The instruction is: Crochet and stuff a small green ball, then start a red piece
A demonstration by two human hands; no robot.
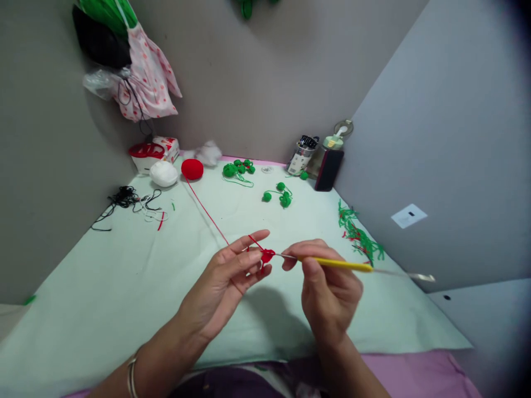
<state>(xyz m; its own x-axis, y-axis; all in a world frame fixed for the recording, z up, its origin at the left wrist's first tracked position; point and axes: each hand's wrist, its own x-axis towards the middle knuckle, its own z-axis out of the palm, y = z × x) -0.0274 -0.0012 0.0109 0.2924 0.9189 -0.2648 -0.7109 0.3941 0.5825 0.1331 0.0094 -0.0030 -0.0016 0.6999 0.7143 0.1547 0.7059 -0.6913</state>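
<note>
Between thumb and fingers, my left hand (226,276) pinches a small red crochet piece (267,255). Red yarn passes over its raised index finger and runs back across the table to a red yarn ball (192,169). My right hand (327,282) grips a crochet hook (342,264) by its yellow handle, like a pen. The hook's thin metal tip meets the red piece; whether it sits inside a loop is too small to tell. Its other metal end points out to the right. Both hands are held above the pale green tablecloth (166,287).
At the back left are a white yarn ball (164,173), a tissue box (168,148) and black yarn (124,197). Green crocheted balls (284,198) lie mid-table. A pen tin (301,157), a bottle (333,142) and a phone (329,171) stand back right, near green yarn scraps (360,237).
</note>
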